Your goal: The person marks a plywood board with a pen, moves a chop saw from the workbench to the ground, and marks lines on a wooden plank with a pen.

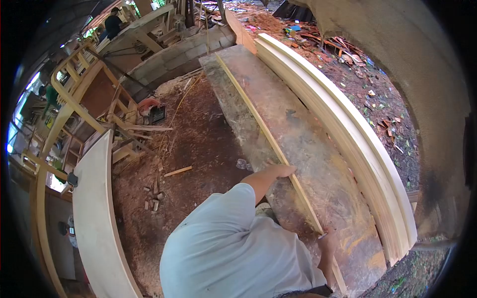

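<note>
A long thin wooden strip (258,120) lies lengthwise on a stained, worn board (318,149). My left hand (284,170) is at the middle of the strip, gripping it against the board; its fingers show only in part. Nearer my body, my right hand (328,240) is closed beside the strip. It pinches a small pale object (322,236), too small to name, at the strip's edge. The strip runs on past my right hand towards the bottom of the view.
Long pale planks (343,119) are stacked along the board's right side. At the left stand a light curved-looking panel (94,213) and wooden frames (74,107). Wood scraps (178,171) lie on the dirt floor. Another person (113,24) is far back at the upper left.
</note>
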Demonstrator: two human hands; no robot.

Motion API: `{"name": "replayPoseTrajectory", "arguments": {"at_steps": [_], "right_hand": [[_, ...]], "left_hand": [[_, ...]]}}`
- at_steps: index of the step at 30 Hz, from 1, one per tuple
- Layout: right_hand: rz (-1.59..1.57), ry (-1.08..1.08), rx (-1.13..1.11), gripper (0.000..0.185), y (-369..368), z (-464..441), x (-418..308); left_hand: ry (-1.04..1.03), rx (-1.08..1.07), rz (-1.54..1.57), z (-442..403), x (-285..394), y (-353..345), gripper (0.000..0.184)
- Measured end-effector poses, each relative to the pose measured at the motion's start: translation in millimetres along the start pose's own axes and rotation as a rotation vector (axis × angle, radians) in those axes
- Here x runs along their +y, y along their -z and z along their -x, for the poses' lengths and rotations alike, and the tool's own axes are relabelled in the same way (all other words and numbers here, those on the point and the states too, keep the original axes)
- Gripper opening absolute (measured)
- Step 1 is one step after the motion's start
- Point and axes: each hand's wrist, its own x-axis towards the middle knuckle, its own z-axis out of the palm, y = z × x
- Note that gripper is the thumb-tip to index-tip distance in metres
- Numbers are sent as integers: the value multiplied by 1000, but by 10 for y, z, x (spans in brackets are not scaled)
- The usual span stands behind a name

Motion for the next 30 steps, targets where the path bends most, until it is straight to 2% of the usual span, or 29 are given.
{"name": "replayPoseTrajectory", "arguments": {"at_steps": [4,6,8,10,15,17,20,22,24,25,27,30], "right_hand": [[36,-14,-31,30,7,3,-8],[33,-13,-36,29,54,27,-55],[13,-69,-62,27,71,22,-94],[-4,-57,-59,26,87,21,-90],[-6,-51,-75,25,12,-16,-20],[21,-97,-95,38,-5,-29,-4],[42,-49,-86,27,70,6,-67],[37,-47,-87,28,88,20,-82],[32,-43,-86,29,68,-4,-54],[11,-92,-106,32,26,-38,-19],[-11,-138,-130,35,1,-66,-20],[-8,-137,-126,37,54,-35,-74]], "left_hand": [[4,28,29,162,-29,30,82],[-33,27,45,3,-60,-46,84],[50,126,40,-205,-95,-133,84],[27,110,34,-248,-91,-155,84],[-11,67,54,178,-31,3,85],[-69,16,111,365,-12,56,86],[-93,57,105,399,2,54,81],[-104,37,95,472,23,97,81],[-114,-2,93,306,7,45,83],[-44,62,57,-54,-59,-91,83],[31,128,21,-136,-80,-108,84],[-30,25,30,-30,-63,-46,85]]}}
